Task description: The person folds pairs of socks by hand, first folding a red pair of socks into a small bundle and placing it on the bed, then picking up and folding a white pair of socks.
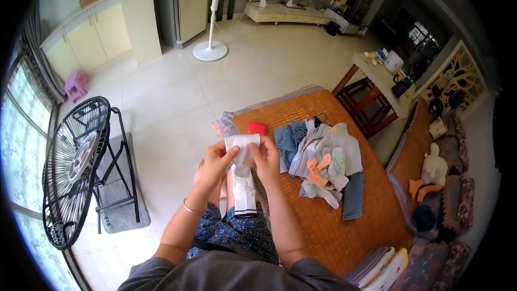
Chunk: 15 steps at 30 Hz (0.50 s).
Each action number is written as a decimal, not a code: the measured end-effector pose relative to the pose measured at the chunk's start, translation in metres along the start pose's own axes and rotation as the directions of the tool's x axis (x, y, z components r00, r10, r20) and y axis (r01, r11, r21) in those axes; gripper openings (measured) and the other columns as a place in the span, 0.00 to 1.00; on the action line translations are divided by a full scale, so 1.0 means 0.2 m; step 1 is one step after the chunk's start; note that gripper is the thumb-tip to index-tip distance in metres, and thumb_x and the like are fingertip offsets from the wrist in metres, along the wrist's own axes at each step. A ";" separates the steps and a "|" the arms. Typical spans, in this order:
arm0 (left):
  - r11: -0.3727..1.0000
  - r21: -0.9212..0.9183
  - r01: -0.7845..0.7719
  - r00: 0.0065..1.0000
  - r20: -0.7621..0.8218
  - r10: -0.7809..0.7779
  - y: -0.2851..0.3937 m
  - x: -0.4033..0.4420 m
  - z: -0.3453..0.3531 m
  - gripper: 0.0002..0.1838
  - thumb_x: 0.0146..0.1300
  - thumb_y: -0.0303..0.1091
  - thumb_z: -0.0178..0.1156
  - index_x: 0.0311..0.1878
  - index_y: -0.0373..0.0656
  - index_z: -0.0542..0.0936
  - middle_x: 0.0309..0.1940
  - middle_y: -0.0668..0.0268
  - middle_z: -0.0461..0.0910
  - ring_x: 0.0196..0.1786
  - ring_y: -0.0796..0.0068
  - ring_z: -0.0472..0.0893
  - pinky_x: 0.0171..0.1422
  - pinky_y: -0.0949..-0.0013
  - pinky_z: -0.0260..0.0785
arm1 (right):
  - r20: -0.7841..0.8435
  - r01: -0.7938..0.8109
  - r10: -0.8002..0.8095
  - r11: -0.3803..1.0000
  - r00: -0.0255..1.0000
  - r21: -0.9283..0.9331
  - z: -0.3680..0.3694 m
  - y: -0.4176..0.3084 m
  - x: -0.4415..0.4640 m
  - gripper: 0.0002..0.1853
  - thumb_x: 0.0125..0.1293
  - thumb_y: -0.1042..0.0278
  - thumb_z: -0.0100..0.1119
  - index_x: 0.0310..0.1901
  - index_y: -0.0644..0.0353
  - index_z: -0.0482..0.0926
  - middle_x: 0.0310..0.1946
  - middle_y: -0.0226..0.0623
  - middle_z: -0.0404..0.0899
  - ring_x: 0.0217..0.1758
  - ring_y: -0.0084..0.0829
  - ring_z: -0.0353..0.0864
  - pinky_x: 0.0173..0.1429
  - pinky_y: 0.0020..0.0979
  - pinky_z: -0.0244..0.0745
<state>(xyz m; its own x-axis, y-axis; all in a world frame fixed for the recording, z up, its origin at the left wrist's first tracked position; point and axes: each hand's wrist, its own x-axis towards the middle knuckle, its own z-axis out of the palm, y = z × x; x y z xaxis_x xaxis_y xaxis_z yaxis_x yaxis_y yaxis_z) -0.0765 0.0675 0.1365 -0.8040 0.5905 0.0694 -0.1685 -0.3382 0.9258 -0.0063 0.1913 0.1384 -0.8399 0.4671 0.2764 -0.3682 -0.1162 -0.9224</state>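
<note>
Both hands hold a white sock (pixel 242 141) with a greyish patch, stretched between them above my lap. My left hand (pixel 216 159) grips its left edge, thumb on top. Its right edge is pinched by my right hand (pixel 266 160). Below, a second white sock (pixel 244 194) with dark stripes at its cuff lies over my thigh; I cannot tell whether the two are joined. A small red item (pixel 257 128) sits just beyond my right hand. To the right, a pile of clothes (pixel 334 151) includes jeans, a light grey garment and small peach and pale green socks.
The pile rests on a woven mat (pixel 371 205) covering a low bed or sofa. Folded striped cloths (pixel 371 269) lie near me on the right. A black folding chair (pixel 81 167) stands at left, a white fan (pixel 215 16) ahead, and a wooden stool (pixel 366 102) beyond the mat.
</note>
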 end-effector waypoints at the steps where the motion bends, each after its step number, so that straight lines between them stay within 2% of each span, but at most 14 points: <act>1: 1.000 0.001 -0.001 1.000 0.000 0.001 -0.01 0.00 -0.01 0.11 0.65 0.31 0.58 0.44 0.33 0.79 0.36 0.68 0.81 0.36 0.86 0.76 0.41 0.80 0.69 | 0.000 0.001 -0.001 1.000 1.000 0.001 0.00 0.00 0.00 0.07 0.67 0.68 0.56 0.40 0.63 0.73 0.38 0.29 0.77 0.42 0.16 0.74 0.48 0.20 0.67; 4: 1.000 -0.017 0.013 1.000 -0.025 -0.013 -0.07 0.01 -0.02 0.11 0.65 0.32 0.58 0.44 0.33 0.79 0.36 0.68 0.81 0.37 0.85 0.76 0.43 0.79 0.68 | -0.007 0.017 -0.017 1.000 1.000 -0.017 0.00 0.02 0.00 0.07 0.67 0.68 0.57 0.39 0.63 0.73 0.37 0.29 0.78 0.40 0.16 0.74 0.46 0.20 0.68; 7: 0.996 -0.050 -0.077 0.996 -0.055 0.074 -0.06 0.02 -0.02 0.11 0.64 0.30 0.59 0.45 0.32 0.78 0.36 0.68 0.81 0.37 0.85 0.77 0.41 0.80 0.69 | -0.036 0.022 -0.025 0.995 0.999 -0.099 0.00 0.01 0.00 0.08 0.67 0.67 0.57 0.39 0.63 0.73 0.35 0.29 0.78 0.38 0.16 0.74 0.45 0.20 0.68; 10: 0.999 0.002 -0.045 0.998 -0.043 0.045 -0.04 0.02 0.00 0.12 0.65 0.31 0.58 0.46 0.32 0.77 0.36 0.67 0.81 0.37 0.85 0.77 0.40 0.80 0.69 | -0.083 0.025 -0.032 0.996 0.996 -0.089 0.01 -0.01 0.00 0.08 0.67 0.67 0.57 0.38 0.63 0.73 0.34 0.29 0.78 0.37 0.16 0.74 0.43 0.19 0.68; 12: 0.992 -0.125 -0.028 0.999 -0.032 0.024 -0.04 0.02 0.02 0.13 0.65 0.31 0.58 0.48 0.32 0.76 0.36 0.67 0.81 0.37 0.85 0.77 0.40 0.81 0.70 | -0.099 -0.007 -0.005 0.993 0.995 -0.119 0.01 -0.02 0.01 0.09 0.68 0.66 0.56 0.38 0.64 0.73 0.34 0.30 0.77 0.38 0.17 0.73 0.44 0.21 0.68; 13: 0.992 -0.125 -0.028 0.999 -0.032 0.024 -0.03 0.02 0.02 0.13 0.65 0.31 0.58 0.48 0.32 0.76 0.36 0.67 0.81 0.37 0.85 0.77 0.40 0.81 0.70 | -0.100 -0.007 -0.005 0.993 0.995 -0.119 0.01 -0.01 0.01 0.09 0.68 0.66 0.56 0.38 0.64 0.73 0.34 0.30 0.77 0.38 0.17 0.73 0.44 0.21 0.68; 15: 0.996 -0.079 0.036 0.997 0.067 -0.031 -0.03 0.00 0.01 0.14 0.65 0.31 0.57 0.49 0.32 0.75 0.37 0.66 0.81 0.37 0.85 0.77 0.41 0.81 0.70 | -0.140 -0.046 0.029 0.991 0.990 -0.123 0.00 0.00 0.01 0.09 0.67 0.66 0.56 0.38 0.64 0.73 0.33 0.30 0.77 0.37 0.17 0.74 0.44 0.21 0.69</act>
<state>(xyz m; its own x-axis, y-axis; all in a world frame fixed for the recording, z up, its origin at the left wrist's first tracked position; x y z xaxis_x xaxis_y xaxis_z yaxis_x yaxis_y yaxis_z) -0.0742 0.0706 0.1309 -0.7587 0.6482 0.0654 -0.2417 -0.3733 0.8957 -0.0082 0.1923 0.1400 -0.7860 0.5818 0.2091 -0.2769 -0.0289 -0.9605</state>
